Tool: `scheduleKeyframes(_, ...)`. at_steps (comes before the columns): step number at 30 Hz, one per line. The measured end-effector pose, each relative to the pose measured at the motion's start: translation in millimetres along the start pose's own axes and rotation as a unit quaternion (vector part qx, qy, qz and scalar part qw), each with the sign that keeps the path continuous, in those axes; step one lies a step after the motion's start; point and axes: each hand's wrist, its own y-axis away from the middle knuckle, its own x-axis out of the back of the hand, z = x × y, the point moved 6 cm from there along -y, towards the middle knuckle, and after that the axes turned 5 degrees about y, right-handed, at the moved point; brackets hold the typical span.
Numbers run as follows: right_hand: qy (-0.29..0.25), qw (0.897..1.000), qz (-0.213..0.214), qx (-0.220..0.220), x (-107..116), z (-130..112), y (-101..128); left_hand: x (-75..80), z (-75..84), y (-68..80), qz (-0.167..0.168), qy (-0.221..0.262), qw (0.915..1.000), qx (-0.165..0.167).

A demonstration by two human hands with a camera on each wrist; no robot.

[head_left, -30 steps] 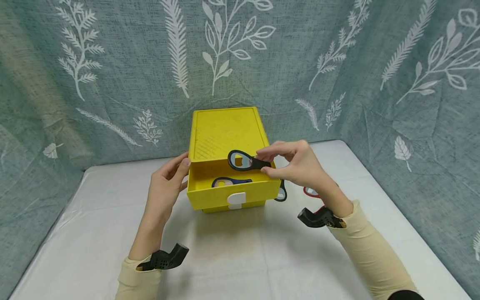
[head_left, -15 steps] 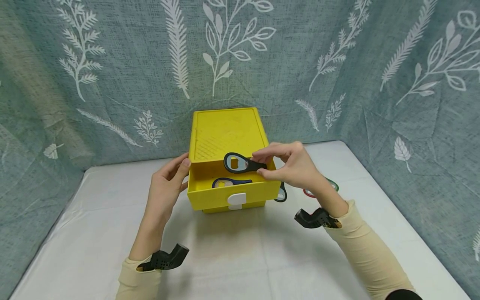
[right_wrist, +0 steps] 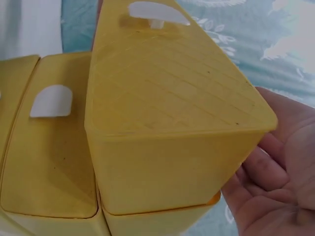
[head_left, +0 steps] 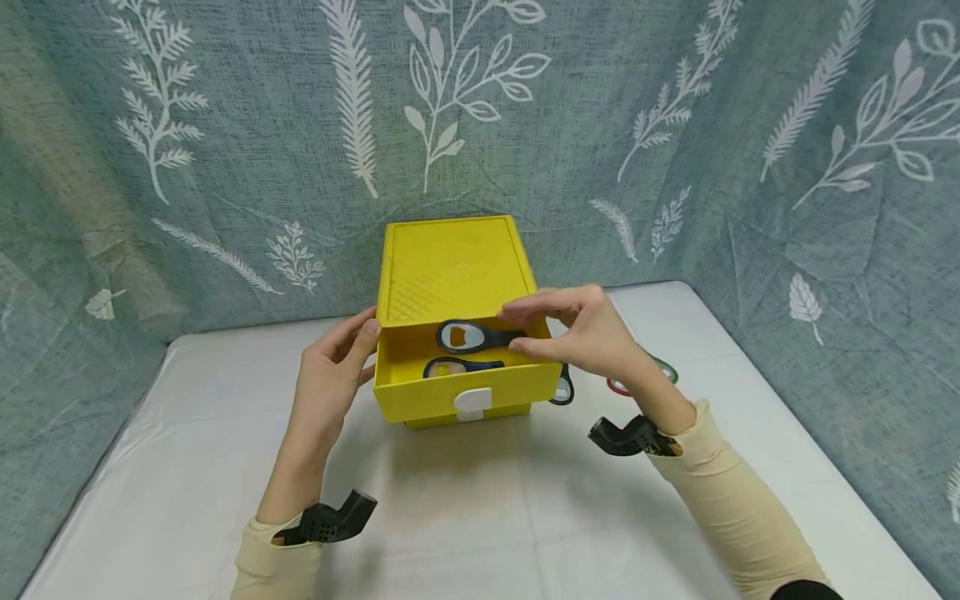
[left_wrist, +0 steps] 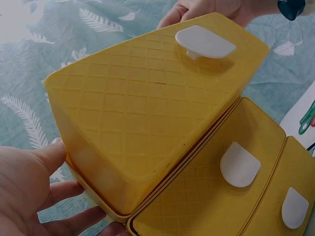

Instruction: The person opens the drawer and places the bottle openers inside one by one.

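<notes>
A black bottle opener (head_left: 491, 337) lies tilted inside the pulled-out top drawer (head_left: 427, 398) of a yellow drawer cabinet (head_left: 457, 267). In front of it in the same drawer is a dark blue bottle opener (head_left: 480, 364). My right hand (head_left: 585, 329) is over the drawer's right side, thumb and fingers parted around the black opener's handle end. My left hand (head_left: 326, 383) rests against the cabinet's left side, with its thumb at the front edge. In the left wrist view, the left fingers (left_wrist: 64, 195) lie extended beside the drawer's corner.
Another black bottle opener (head_left: 562, 388) lies right of the cabinet, partly hidden. Red (head_left: 617, 386) and green (head_left: 666, 370) bottle openers lie farther right on the white tabletop (head_left: 465, 508), partly behind the right forearm. Lower drawers with white knobs (left_wrist: 240, 164) are shut. A patterned curtain (head_left: 285, 125) stands behind.
The black bottle opener has gone from above the drawer, pinched in the right hand, down into it. The right fingers have parted from it. My left hand stays in place.
</notes>
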Motion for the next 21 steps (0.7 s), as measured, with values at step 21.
scheduleKeyframes(21,-0.028,0.969,0.219,-0.108,71,10,72,-2.2,1.5,1.2,-0.002,0.005,1.0,0.008)
